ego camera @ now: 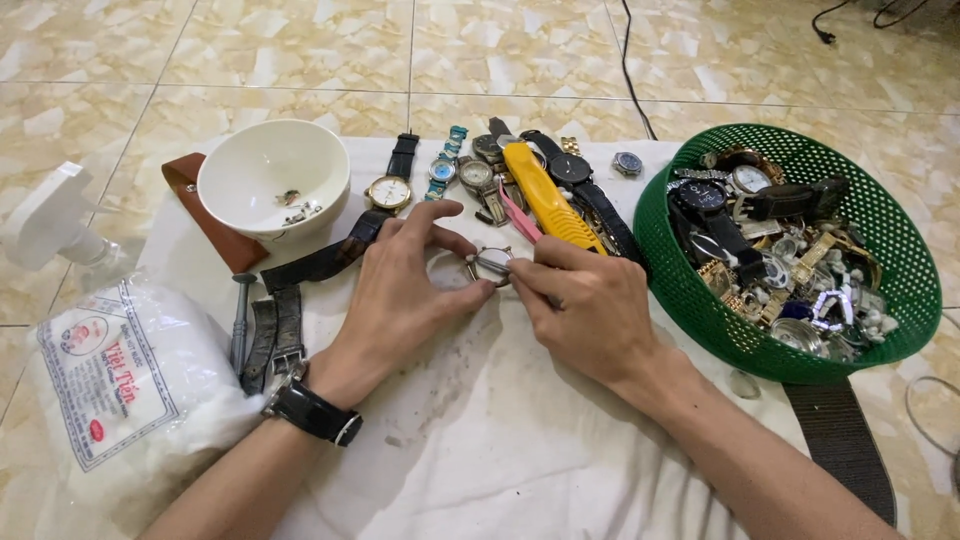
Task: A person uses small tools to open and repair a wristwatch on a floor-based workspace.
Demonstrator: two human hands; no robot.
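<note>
Between both hands: watch case

silver watch case pinched right at the fingertips, yellow tool and a pink strip just past them. green mesh basket out beyond the right hand, white bowl beyond the left hand. white stained cloth underneath, beige marbled tiles.

Small watch case looks like shiny polished metal. It sits over a white cloth, matt and a bit stained. The bowl is glossy white ceramic-looking, the green basket is perforated plastic, the yellow tool smooth plastic, and the floor is glossy marbled tile.
</note>
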